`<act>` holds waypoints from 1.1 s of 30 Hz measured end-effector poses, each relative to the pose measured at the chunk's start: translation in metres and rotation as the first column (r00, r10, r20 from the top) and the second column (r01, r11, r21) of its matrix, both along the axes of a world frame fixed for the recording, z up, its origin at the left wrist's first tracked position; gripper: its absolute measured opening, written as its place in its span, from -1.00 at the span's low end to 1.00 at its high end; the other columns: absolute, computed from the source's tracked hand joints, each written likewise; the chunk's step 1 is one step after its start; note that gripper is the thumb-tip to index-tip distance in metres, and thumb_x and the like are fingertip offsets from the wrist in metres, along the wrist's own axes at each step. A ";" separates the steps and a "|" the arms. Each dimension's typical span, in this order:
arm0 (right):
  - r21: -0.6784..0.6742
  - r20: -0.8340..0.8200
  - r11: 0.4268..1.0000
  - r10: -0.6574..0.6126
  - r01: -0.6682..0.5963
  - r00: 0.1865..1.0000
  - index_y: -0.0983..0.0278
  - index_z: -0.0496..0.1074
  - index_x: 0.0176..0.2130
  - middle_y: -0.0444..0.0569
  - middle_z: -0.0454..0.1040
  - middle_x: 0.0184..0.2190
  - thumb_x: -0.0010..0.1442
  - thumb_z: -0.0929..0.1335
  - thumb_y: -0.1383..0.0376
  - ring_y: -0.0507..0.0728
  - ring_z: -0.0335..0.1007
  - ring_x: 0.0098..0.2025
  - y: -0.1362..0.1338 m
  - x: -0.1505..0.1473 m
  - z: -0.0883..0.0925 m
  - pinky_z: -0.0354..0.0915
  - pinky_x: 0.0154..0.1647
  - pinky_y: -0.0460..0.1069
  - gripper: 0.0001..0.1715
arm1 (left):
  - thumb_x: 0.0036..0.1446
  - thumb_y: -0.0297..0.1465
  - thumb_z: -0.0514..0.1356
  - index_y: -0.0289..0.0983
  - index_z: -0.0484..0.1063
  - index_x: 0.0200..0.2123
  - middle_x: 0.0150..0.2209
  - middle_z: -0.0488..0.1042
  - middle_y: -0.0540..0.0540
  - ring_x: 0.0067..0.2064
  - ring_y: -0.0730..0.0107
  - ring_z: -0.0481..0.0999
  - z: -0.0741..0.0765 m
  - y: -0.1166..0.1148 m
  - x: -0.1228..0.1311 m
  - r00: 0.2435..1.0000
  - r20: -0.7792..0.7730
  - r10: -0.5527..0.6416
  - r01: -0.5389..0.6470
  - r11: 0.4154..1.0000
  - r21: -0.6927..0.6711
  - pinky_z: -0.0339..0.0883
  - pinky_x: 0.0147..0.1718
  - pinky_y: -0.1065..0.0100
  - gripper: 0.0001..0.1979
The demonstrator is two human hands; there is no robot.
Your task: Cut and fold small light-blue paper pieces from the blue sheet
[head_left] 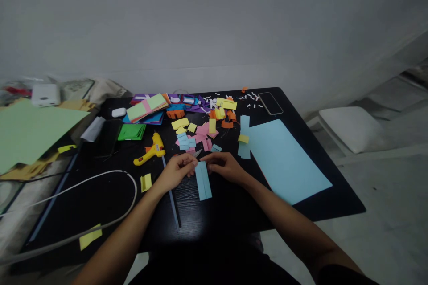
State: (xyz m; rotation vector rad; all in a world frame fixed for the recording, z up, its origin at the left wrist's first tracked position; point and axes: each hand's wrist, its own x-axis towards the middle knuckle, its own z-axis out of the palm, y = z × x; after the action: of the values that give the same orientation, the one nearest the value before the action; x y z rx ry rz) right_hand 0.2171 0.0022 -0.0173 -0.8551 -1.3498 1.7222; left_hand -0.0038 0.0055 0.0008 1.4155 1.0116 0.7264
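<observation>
A creased light blue paper strip (203,181) hangs between my hands over the black table (230,213). My left hand (179,170) is closed on its upper left edge, thumb and fingers pinched together. At the strip's upper right corner, my right hand (225,167) has its fingers bent and pressed against the paper. Scissor blades (198,153) show just beyond my fingertips; the rest of the scissors is hidden. Folded blue pieces (183,141), pink scraps (201,132) and yellow pieces (180,123) lie just behind my hands.
A yellow glue gun (150,150) lies left of my hands, beside a long thin stick (174,207). A large blue sheet (287,160) covers the right side. A phone (270,103) lies at the back right. A white cable (135,187) loops across the left.
</observation>
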 end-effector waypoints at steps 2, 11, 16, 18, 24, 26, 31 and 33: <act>0.003 0.000 1.000 -0.010 0.010 1.000 0.26 0.63 -0.11 -0.07 0.63 -0.29 0.11 0.52 0.22 0.08 0.54 -0.30 0.000 0.000 -0.001 0.46 -0.18 0.00 -0.67 | 0.18 -0.13 0.29 -0.31 0.47 -0.33 -0.54 0.45 0.03 -0.53 0.49 0.40 0.000 0.000 0.001 1.000 0.006 -0.004 0.004 1.000 -0.008 0.32 -0.49 0.42 -0.67; -0.023 -0.040 1.000 0.002 -0.003 0.999 0.26 0.62 -0.08 -0.04 0.64 -0.24 0.11 0.55 0.13 0.09 0.55 -0.27 0.000 0.000 -0.003 0.47 -0.18 0.00 -0.60 | 0.18 -0.08 0.30 -0.33 0.48 -0.34 -0.55 0.46 0.02 -0.53 0.49 0.40 0.001 0.000 0.002 0.998 0.064 -0.008 0.010 0.999 -0.032 0.31 -0.49 0.41 -0.62; -0.040 -0.043 0.999 -0.004 0.002 0.999 0.26 0.63 -0.12 -0.05 0.64 -0.27 0.08 0.56 0.11 0.09 0.55 -0.29 -0.001 -0.001 -0.003 0.47 -0.19 0.00 -0.60 | 0.18 -0.04 0.30 -0.32 0.48 -0.33 -0.53 0.48 0.01 -0.53 0.47 0.41 0.000 -0.001 0.003 0.998 0.055 -0.017 0.019 0.999 -0.037 0.32 -0.48 0.41 -0.59; -0.045 -0.040 0.999 -0.005 0.003 0.999 0.27 0.63 -0.12 -0.05 0.63 -0.27 0.09 0.56 0.10 0.09 0.55 -0.28 -0.001 0.000 -0.002 0.47 -0.19 0.00 -0.59 | 0.17 -0.04 0.30 -0.32 0.48 -0.33 -0.53 0.48 0.01 -0.53 0.48 0.41 0.000 -0.002 0.004 0.999 0.051 -0.012 0.014 0.999 -0.036 0.32 -0.48 0.41 -0.59; -0.071 -0.064 0.997 -0.001 -0.003 0.998 0.25 0.63 -0.10 -0.07 0.63 -0.27 0.10 0.55 0.14 0.09 0.55 -0.28 -0.001 0.001 0.001 0.48 -0.19 0.00 -0.62 | 0.18 -0.05 0.29 -0.32 0.47 -0.34 -0.52 0.48 0.01 -0.52 0.47 0.42 -0.001 -0.001 0.003 0.998 0.069 -0.011 0.014 0.999 -0.043 0.33 -0.48 0.41 -0.59; -0.074 -0.067 0.997 0.002 -0.007 0.998 0.24 0.64 -0.10 -0.07 0.63 -0.29 0.09 0.56 0.15 0.09 0.55 -0.29 -0.001 0.001 0.002 0.48 -0.19 0.00 -0.62 | 0.19 -0.05 0.30 -0.32 0.47 -0.34 -0.53 0.47 0.01 -0.53 0.47 0.41 -0.001 -0.001 0.003 0.997 0.078 -0.016 0.019 0.999 -0.043 0.32 -0.48 0.41 -0.60; -0.062 -0.079 0.998 0.007 -0.012 0.997 0.25 0.65 -0.10 -0.10 0.62 -0.35 0.09 0.56 0.15 0.06 0.53 -0.34 -0.002 0.001 0.005 0.48 -0.22 -0.02 -0.62 | 0.20 -0.06 0.30 -0.32 0.46 -0.34 -0.52 0.47 0.02 -0.53 0.48 0.41 0.001 -0.001 0.003 0.996 0.088 -0.026 0.029 0.999 -0.031 0.32 -0.48 0.41 -0.60; -0.073 -0.090 0.997 0.014 -0.021 0.996 0.25 0.64 -0.10 -0.11 0.61 -0.36 0.09 0.57 0.16 0.06 0.54 -0.34 -0.002 0.001 0.006 0.48 -0.20 -0.01 -0.62 | 0.20 -0.06 0.29 -0.31 0.45 -0.35 -0.53 0.47 0.02 -0.53 0.47 0.41 0.000 -0.001 0.003 0.995 0.091 -0.031 0.034 0.999 -0.027 0.32 -0.48 0.41 -0.60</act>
State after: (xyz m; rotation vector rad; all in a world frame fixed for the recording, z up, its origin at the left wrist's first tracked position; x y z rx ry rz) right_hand 0.2176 -0.0003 -0.0113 -0.7993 -1.2451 1.8120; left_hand -0.0007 0.0045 0.0012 1.3598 0.9233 0.7428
